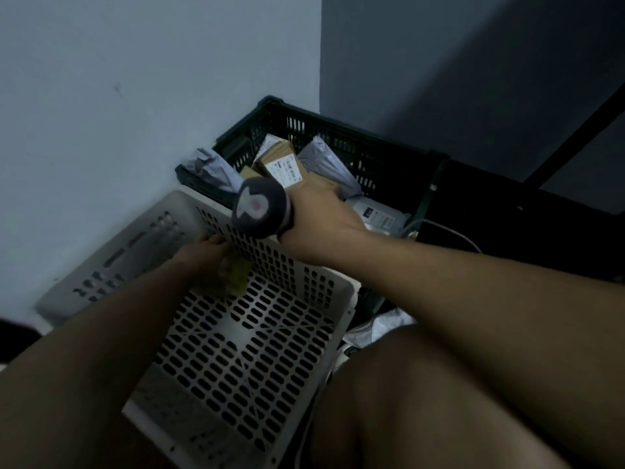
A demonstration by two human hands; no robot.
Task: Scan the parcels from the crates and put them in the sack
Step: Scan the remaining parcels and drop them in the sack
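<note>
- At the far corner of the white crate (257,333), my left hand (206,252) reaches down onto a yellowish parcel (233,279); whether the fingers have closed round it I cannot tell.
- My right hand (321,221) is curled round the scanner (260,208), held above the crate's far rim, just beside that parcel.
- Beyond the scanner, the dark crate (338,140) holds more parcels (287,167).
- I judge the parcel must rise toward the scanner; the left hand is nearer.
</note>
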